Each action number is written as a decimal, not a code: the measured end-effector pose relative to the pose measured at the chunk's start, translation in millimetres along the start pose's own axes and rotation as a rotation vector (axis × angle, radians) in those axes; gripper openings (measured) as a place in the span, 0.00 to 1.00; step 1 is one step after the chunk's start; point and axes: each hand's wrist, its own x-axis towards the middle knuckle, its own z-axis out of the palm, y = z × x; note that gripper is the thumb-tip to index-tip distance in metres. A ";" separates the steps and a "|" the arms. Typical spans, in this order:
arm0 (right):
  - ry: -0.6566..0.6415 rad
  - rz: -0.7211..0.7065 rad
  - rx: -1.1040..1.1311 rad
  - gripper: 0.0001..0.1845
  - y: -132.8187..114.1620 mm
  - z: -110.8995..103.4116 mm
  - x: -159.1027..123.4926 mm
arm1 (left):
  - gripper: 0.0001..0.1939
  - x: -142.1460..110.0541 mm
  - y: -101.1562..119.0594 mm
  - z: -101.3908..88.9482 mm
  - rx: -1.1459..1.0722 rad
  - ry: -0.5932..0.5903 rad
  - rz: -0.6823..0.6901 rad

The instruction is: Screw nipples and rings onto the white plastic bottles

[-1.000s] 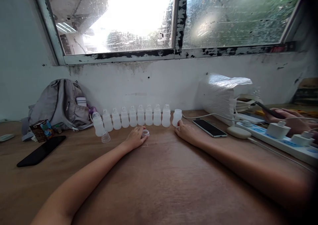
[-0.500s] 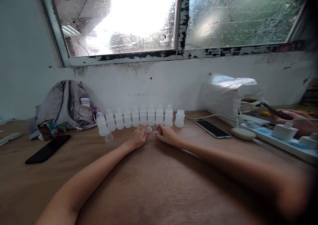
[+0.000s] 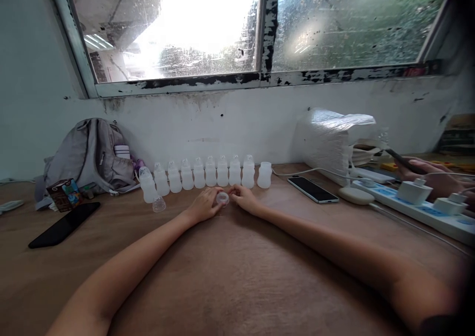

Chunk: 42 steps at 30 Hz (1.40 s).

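My left hand (image 3: 203,205) rests low over the table, its fingers closed on a small clear round bottle collar (image 3: 222,199) that faces me. Close by on the right, the fingers of my right hand (image 3: 244,197) are bent together near the collar's edge; whether they pinch something small cannot be made out. Behind both hands runs a row of several frosted baby bottles (image 3: 211,172) with clear tops. At the row's right end stands a bottle without a top (image 3: 264,175). A clear bottle cap (image 3: 159,204) sits before the leftmost bottle (image 3: 148,185).
On the left are a grey backpack (image 3: 89,153), a small carton (image 3: 64,195) and a black phone (image 3: 65,224). To the right lie another phone (image 3: 312,189), a white pad (image 3: 356,196) and a power strip (image 3: 389,196). Another person's hand (image 3: 438,175) holds a dark device.
The collar in my left hand has turned to face me. A small clear piece seen at my right fingertips no longer shows there. The whole view has shifted slightly.
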 end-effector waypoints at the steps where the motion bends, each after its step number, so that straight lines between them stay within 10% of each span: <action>1: 0.007 0.009 0.000 0.10 0.7 0.1 0.3 | 0.18 0.6 -1.2 1.0 0.011 -0.031 -0.011; 21: -0.074 -0.315 -0.216 0.13 -14.0 -1.8 -16.3 | 0.17 5.8 2.7 -2.1 -0.457 0.114 -0.263; 33: 0.052 -0.140 -0.151 0.09 -7.0 3.5 -7.2 | 0.20 5.2 9.1 7.6 -0.677 0.049 -0.257; 42: -0.001 -0.028 -0.216 0.09 -7.2 2.5 -8.8 | 0.16 2.0 14.9 5.1 -0.299 0.006 -0.112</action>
